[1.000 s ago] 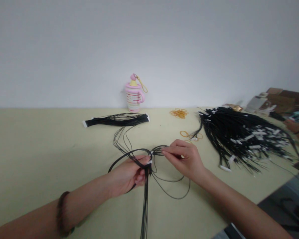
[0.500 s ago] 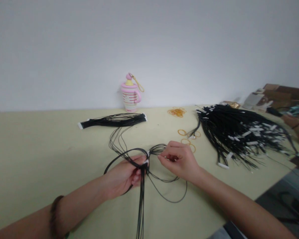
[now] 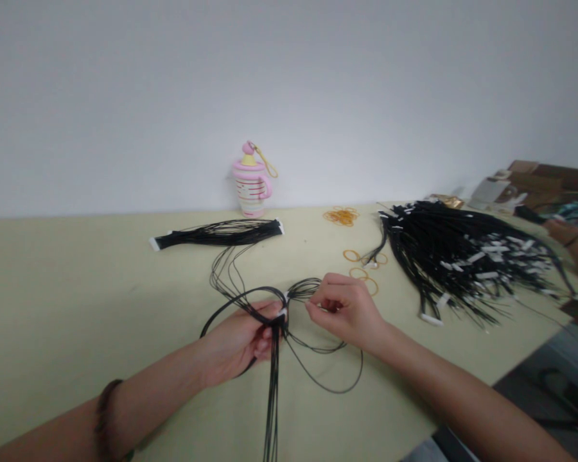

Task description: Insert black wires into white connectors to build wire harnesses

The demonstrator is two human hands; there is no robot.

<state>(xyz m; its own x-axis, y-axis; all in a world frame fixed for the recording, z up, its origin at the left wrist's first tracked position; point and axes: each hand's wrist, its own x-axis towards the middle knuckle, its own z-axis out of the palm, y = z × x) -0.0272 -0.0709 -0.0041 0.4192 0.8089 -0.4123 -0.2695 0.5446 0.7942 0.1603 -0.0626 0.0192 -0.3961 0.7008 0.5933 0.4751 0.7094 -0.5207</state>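
My left hand (image 3: 250, 333) is closed around a black wire harness (image 3: 273, 378) near its white connectors, just left of the view's middle. Some of the harness's wires hang down toward me, others loop out to both sides and back across the table. On the right, my right hand (image 3: 344, 308) is closed in a pinch on thin black wires of the same harness; the fingertips partly hide them. Behind my hands lies a straight bundle of black wires (image 3: 216, 232) with white connectors at its ends.
A pink-and-white striped cup (image 3: 251, 186) stands against the wall. Yellow rubber bands (image 3: 341, 216) lie in a heap, with several loose ones nearer. To the right is a large pile of black harnesses (image 3: 462, 250). Another person's hand (image 3: 575, 240) and a cardboard box (image 3: 544, 179) are at far right.
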